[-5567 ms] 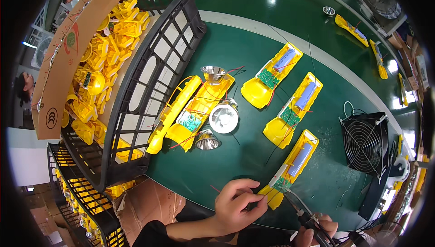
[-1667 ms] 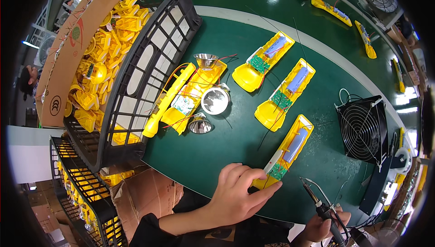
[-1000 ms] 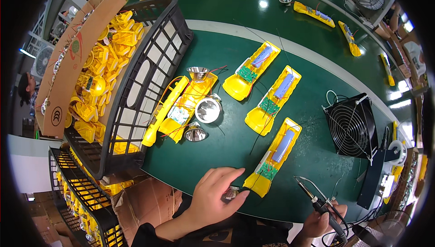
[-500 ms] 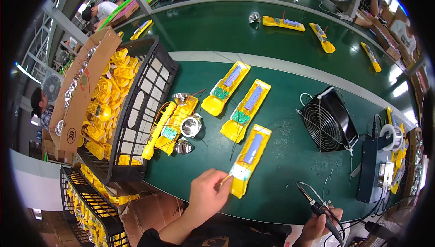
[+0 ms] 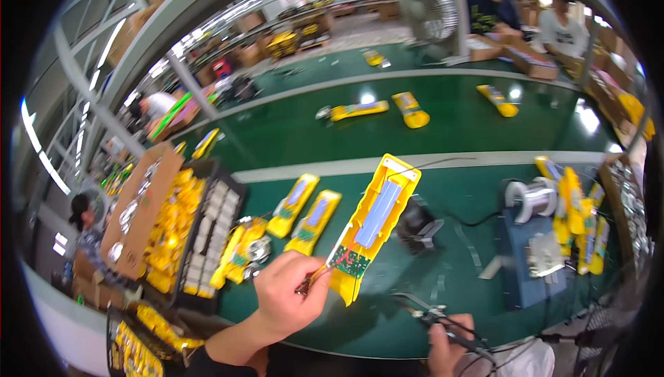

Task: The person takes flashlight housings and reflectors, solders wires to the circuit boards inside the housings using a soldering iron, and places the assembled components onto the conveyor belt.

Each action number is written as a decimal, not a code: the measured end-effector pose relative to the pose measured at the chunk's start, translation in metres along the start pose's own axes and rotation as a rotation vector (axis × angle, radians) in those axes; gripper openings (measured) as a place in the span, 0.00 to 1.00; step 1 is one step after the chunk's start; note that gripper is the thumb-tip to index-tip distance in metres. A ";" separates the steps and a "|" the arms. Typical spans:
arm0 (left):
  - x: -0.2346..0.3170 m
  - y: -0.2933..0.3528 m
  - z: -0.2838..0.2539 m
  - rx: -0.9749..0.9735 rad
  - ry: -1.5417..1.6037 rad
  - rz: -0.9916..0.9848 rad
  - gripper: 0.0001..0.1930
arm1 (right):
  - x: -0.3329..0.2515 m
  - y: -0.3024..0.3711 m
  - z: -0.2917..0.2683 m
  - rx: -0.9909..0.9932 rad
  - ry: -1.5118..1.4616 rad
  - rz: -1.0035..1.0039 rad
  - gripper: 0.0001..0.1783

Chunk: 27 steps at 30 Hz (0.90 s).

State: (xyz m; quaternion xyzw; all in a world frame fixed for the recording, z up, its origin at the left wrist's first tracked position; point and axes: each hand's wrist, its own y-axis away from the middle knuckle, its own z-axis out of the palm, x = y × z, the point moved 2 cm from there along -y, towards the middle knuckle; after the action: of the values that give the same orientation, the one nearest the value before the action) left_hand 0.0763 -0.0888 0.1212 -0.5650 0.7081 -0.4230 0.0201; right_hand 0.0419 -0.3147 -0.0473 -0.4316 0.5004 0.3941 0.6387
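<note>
Head view: left hand (image 5: 289, 295), fingertips pinching near-left edge of long yellow plastic housing (image 5: 391, 218), raised and tilted over green table (image 5: 318, 332); blue cylindrical cell (image 5: 379, 214), green circuit board (image 5: 350, 262) inside. Right hand (image 5: 447, 346), fingers curled round black soldering iron (image 5: 434, 317).

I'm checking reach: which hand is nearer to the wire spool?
Right. In the picture, the right hand is below and left of the wire spool; the left hand is much farther left.

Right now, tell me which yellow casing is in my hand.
The yellow casing in your left hand, lifted above the green table; the two similar casings to its left lie on that table, untouched.
</note>
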 end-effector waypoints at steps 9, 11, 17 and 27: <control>0.106 -0.156 0.223 -0.258 0.524 -0.023 0.08 | -0.015 0.004 0.004 -0.154 -0.063 0.041 0.12; 0.128 -0.174 0.278 -0.275 0.461 -0.061 0.07 | -0.017 0.005 0.004 -0.150 0.125 -0.120 0.11; 0.177 -0.183 0.379 -0.417 0.079 -0.192 0.07 | -0.031 0.004 0.007 -0.060 0.134 0.040 0.10; 0.221 -0.163 0.339 -0.633 -0.374 0.443 0.10 | -0.010 0.004 -0.001 0.004 0.203 0.059 0.10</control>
State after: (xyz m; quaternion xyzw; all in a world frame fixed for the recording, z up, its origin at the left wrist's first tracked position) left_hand 0.2957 -0.4658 0.1042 -0.4447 0.8913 -0.0607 0.0640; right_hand 0.0358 -0.3152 -0.0387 -0.4532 0.5757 0.3658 0.5739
